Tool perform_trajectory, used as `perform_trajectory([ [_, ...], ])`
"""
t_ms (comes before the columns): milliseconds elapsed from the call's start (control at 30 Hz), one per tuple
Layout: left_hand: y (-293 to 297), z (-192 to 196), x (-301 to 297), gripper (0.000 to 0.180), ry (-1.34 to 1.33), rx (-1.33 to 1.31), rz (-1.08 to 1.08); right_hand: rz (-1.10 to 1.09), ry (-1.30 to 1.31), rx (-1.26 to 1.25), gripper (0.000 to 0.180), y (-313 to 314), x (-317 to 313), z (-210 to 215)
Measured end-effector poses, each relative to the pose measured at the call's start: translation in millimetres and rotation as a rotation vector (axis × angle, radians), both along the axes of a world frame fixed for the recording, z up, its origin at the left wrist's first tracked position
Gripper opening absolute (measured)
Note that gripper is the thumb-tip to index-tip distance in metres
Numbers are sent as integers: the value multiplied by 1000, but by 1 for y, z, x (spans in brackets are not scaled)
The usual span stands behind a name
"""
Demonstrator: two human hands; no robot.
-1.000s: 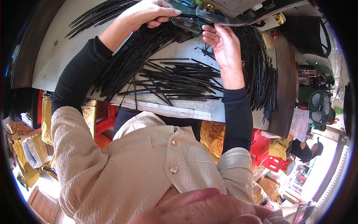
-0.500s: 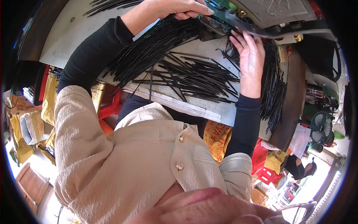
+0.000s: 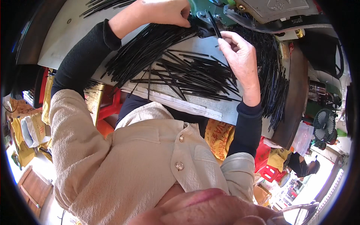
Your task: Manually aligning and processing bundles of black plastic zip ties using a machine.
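Note:
Thin black strips lie in a long, dense pile (image 3: pixel 140 52) on the left of the table, with a looser pile (image 3: pixel 200 73) in front of me. My left hand (image 3: pixel 168 12) is bent over the far end of the long pile. Its fingers are curled together; what is between them is hidden. My right hand (image 3: pixel 242 56) pinches one black strip (image 3: pixel 213 23) between thumb and fingers. That strip points up and away, toward the green metal machine base (image 3: pixel 202 14) with its bolts.
Another mass of black strips (image 3: pixel 275 82) hangs over the table's right side. A grey metal machine part (image 3: pixel 277 9) and a curved dark bar (image 3: pixel 258 28) stand at the far right. The table's near edge (image 3: pixel 172 99) runs before my lap. A fan (image 3: pixel 324 124) is at right.
My left hand has drawn back left from the machine to the pile's end. My right hand has come nearer and turned from open fingers to pinching a black strip.

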State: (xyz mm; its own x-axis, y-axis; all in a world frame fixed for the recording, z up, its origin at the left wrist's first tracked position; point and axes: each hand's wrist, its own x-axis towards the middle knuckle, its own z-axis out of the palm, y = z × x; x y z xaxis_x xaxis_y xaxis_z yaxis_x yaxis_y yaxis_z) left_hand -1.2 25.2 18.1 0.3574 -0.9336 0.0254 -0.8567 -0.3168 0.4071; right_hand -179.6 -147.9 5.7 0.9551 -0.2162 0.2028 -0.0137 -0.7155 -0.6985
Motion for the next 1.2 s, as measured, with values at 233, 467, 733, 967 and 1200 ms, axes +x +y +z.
perform_trajectory([
  [233,-1,-2,-1,25,49,-44,27,105,308,438,30,6,0,2],
  [467,-12,-1,1,26,651,-122,17,142,349,575,33,12,1,-2],
  [733,-22,-11,-8,28,920,-249,-42,135,315,654,34,8,3,-5],
  [967,-19,-10,-8,31,1012,-302,-40,157,274,703,33,8,4,-8],
  [1200,-21,-10,-9,29,1084,-342,-49,157,242,768,32,7,8,-6],
])
